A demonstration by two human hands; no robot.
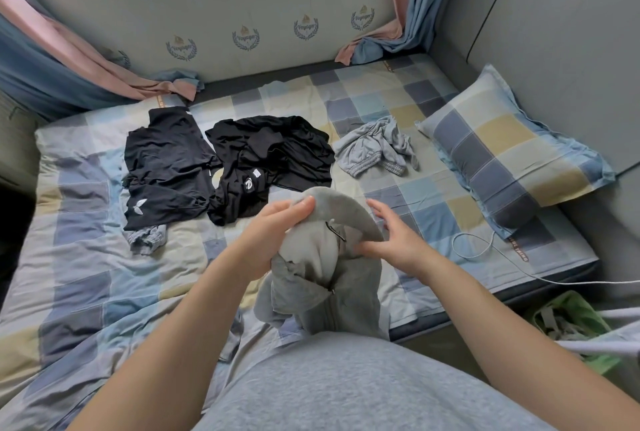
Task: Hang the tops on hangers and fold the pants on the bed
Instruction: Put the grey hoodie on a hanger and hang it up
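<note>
I hold a grey zip-up hoodie [322, 278] up over the near edge of the bed [86, 257]. My left hand [273, 233] grips its hood from the left. My right hand [391, 233] pinches the fabric on the right side with its thumb, the fingers spread. A small black hook [335, 230] of a hanger pokes out at the neck between my hands. Farther back lie two black garments, one at the left [166, 171] and one in the middle [270, 150]. Crumpled grey pants [377, 146] lie to their right. A small grey piece [147, 240] sticks out under the left black garment.
A checked pillow [502, 157] lies at the right of the bed. A white cable [485, 250] curls near the bed's right edge. Pink and blue curtains [52, 60] hang onto the bed at both back corners. A green bag [571, 320] sits on the floor at the right.
</note>
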